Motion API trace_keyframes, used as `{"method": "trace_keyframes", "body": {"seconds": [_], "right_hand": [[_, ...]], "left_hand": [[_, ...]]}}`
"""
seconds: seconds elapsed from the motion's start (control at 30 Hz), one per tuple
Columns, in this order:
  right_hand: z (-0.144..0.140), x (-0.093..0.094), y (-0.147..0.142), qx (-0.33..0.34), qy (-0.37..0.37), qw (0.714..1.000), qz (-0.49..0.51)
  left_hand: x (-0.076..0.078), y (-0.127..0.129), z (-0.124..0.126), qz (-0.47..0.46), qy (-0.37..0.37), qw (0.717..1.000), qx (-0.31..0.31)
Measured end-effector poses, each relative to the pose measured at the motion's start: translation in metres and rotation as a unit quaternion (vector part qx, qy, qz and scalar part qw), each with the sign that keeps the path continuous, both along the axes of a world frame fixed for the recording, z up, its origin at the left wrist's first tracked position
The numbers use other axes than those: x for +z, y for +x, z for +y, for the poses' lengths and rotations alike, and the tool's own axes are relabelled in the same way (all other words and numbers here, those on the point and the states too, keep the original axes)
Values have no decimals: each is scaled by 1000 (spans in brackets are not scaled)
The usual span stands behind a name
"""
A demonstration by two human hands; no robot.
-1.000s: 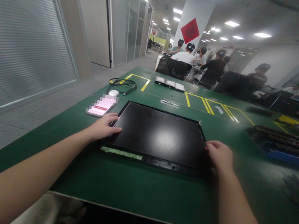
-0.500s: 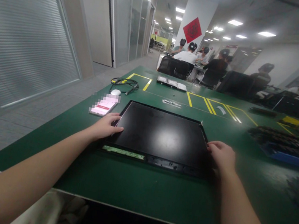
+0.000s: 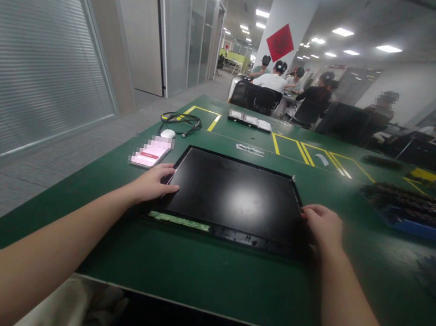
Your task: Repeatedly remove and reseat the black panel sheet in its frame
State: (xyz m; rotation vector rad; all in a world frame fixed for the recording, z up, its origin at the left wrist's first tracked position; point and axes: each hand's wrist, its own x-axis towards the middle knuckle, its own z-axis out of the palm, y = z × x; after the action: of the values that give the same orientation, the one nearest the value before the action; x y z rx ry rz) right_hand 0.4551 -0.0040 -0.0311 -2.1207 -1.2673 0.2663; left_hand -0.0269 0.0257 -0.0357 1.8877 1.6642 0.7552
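Both bare hands grasp a display panel point(image 3: 234, 191) by its opposite sides: the left hand point(image 3: 153, 182) lays its thumb over the glossy black face, its other fingers curled at the left edge, while the right hand point(image 3: 324, 225) pinches the right edge with its fingertips, their undersides hidden. Thin, flat and rectangular, the panel is framed by a narrow dark rim, with a long green circuit board point(image 3: 179, 221) exposed along the left of its near edge. It lies over the middle of the smooth green table point(image 3: 201, 278); whether it rests fully on the surface cannot be told.

A strip of green tabletop runs between the panel and the table's near edge. Toward the slanting left edge lie a slim phone point(image 3: 151, 154) with a pink screen, just beyond the left hand, a rounded white mouse point(image 3: 168, 134) and a coiled black cable point(image 3: 181, 119). Yellow tape point(image 3: 287, 138) marks angular outlines near the far edge. Well right of the right hand, a blue tray point(image 3: 428, 229) carries a dark, rough-textured pile.
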Motion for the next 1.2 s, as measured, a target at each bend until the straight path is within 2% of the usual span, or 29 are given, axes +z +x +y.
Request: {"method": "trace_keyframes", "body": {"seconds": [0.2,0.43,0.53,0.67,0.97,1.2], "right_hand": [[1,-1,2,-2,-11,1000,6],[1,-1,3,-2,-14,1000,16],[0,-1,2,-2,-12,1000,15],[-1,-1,1,-4,4,1000,7],[-1,-4,3,0,6,1000,20],[-1,-4,2,-3,7,1000,10]], "left_hand": [[1,0,1,19,8,1000,-8],[7,-3,-7,65,30,996,-60],[14,-5,-12,121,45,987,-99],[23,-7,-18,172,23,972,-157],[32,-19,-21,188,5,968,-165],[37,-19,-23,200,-12,963,-182]]}}
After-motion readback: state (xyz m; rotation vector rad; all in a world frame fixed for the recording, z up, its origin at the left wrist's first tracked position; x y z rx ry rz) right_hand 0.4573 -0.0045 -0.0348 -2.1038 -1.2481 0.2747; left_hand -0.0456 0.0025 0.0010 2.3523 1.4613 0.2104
